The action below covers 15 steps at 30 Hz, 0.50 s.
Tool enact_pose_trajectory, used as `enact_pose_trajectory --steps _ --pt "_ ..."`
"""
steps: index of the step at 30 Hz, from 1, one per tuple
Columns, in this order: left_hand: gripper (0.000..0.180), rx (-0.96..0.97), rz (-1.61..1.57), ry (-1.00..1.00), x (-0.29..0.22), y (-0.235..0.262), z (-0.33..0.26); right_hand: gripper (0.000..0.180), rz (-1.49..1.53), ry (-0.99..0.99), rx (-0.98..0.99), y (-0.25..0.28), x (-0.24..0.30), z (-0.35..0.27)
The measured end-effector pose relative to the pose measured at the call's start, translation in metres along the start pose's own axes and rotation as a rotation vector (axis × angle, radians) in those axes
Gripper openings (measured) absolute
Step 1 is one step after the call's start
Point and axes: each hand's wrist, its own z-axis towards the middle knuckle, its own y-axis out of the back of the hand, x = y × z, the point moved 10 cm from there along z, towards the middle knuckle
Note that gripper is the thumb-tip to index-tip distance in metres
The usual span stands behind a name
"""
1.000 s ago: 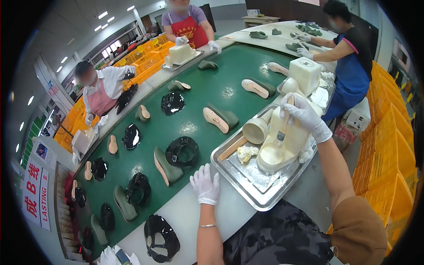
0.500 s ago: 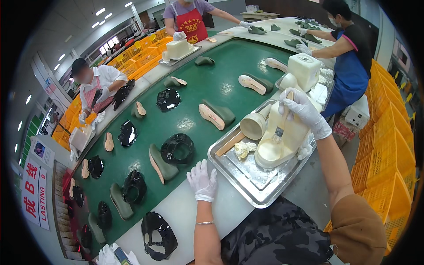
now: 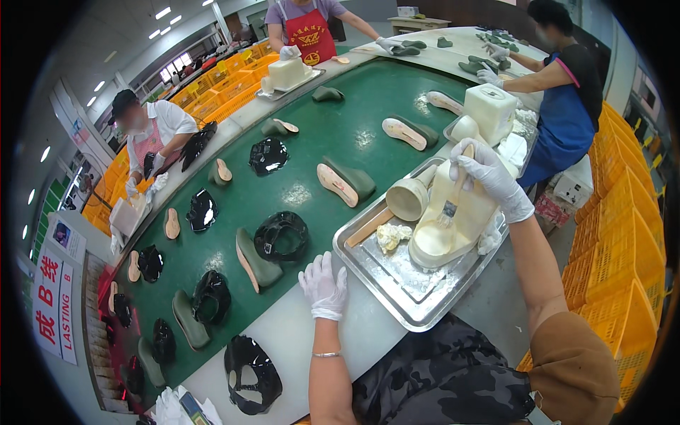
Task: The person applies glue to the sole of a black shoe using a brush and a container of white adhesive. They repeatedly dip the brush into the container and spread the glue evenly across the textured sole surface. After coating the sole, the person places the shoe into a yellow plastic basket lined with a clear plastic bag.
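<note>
My right hand [image 3: 487,177], in a thin white glove, is closed round the wooden handle of a flat brush [image 3: 448,211]. Its bristles point down into the opening of a cream plastic container [image 3: 464,244], above pale contents. That container stands in a metal tray [image 3: 397,292]. My left hand [image 3: 324,286], gloved too, lies with fingers extended on the white ledge beside the belt and holds nothing. Nearest to it on the belt are a dark green shoe last [image 3: 257,261] with a pale sole and a glossy black shoe upper [image 3: 282,236].
The tray also holds a cream cup [image 3: 406,202], a wooden strip [image 3: 370,228] and a crumpled lump [image 3: 393,239]. More lasts and uppers lie along the green belt [image 3: 340,248]. Another black upper [image 3: 253,375] rests on the ledge. Yellow crates [image 3: 613,304] stand at right; several co-workers work around.
Lasts and uppers on the belt have shifted slightly toward the left. The brush has moved a little within the container opening. My left hand has barely moved.
</note>
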Motion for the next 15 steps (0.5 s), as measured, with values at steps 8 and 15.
enact_pose_trajectory --steps 8,15 --pt "0.049 0.009 0.042 0.009 -0.008 0.003 0.003 0.015 0.001 0.031 -0.007 0.002 0.003 -0.001" --pt "0.059 0.146 0.151 -0.044 -0.021 -0.007 -0.006 0.015 -0.007 0.017 -0.038 0.005 -0.012 0.002"
